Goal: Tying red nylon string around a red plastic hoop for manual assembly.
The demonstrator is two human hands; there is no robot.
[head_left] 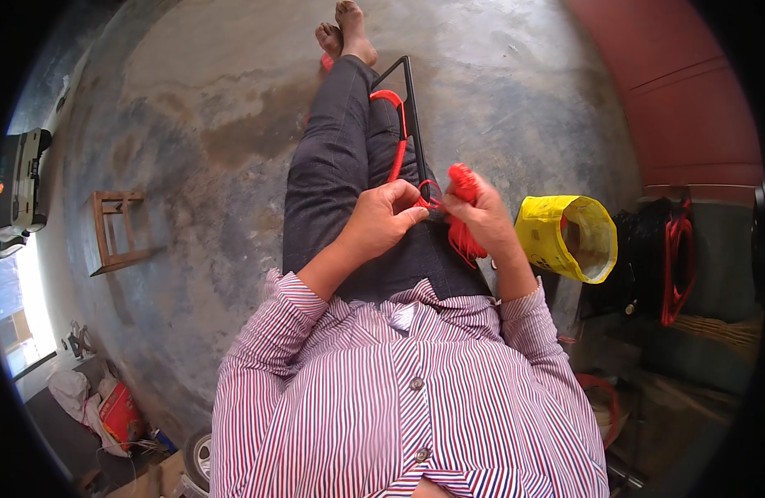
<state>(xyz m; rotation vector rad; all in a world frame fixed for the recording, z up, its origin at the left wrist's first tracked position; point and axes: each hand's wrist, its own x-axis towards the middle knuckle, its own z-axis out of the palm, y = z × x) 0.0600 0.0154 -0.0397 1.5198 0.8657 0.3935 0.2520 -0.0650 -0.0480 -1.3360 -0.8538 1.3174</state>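
Observation:
A black frame point(411, 104) of thin bars lies along my outstretched legs. Red cord point(398, 159) is wound tightly around part of it, along the side and the curved far end. With thumb and fingers pinched together, my left hand point(371, 224) grips the red cord at the frame's near corner. My right hand point(494, 222) is closed around a bundle of red cord point(464, 179), whose loose strands hang below the fist. A thin loop of cord runs between the two hands, beside the dark bar. The exact spot under my left fingertips is hidden.
Close to my right forearm stands a yellow bag point(542, 235) with its mouth open. Beyond it are dark frames with red edging point(678, 274). A small wooden stool point(108, 232) is on the concrete floor point(208, 183) at the left. Bags lie at lower left.

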